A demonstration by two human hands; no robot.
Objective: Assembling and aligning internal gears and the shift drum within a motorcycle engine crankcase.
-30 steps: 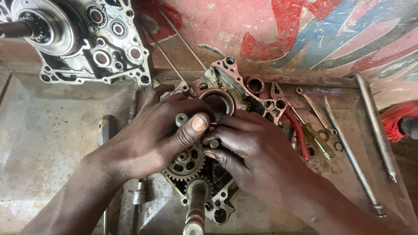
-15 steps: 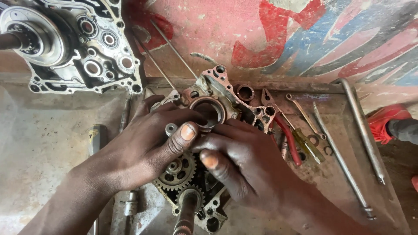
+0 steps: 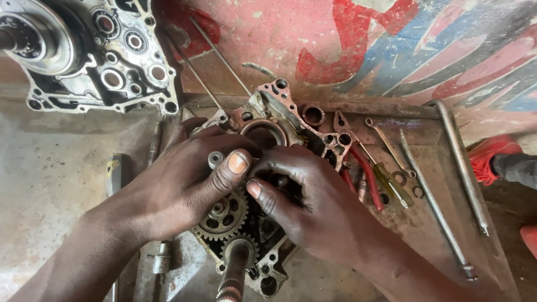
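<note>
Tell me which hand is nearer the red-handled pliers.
The right hand. Its knuckles lie just beside the red-handled pliers, on their left. The left hand rests farther off, on the far side of the engine case, over the gear.

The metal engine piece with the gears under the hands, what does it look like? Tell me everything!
The engine case half is grimy grey metal, lying flat on the worn metal tray. It has a big round bearing hole near the top, bolt holes along its rim, toothed gears inside and a shaft sticking toward the camera. The left hand and right hand rest on its middle, fingertips meeting.
</note>
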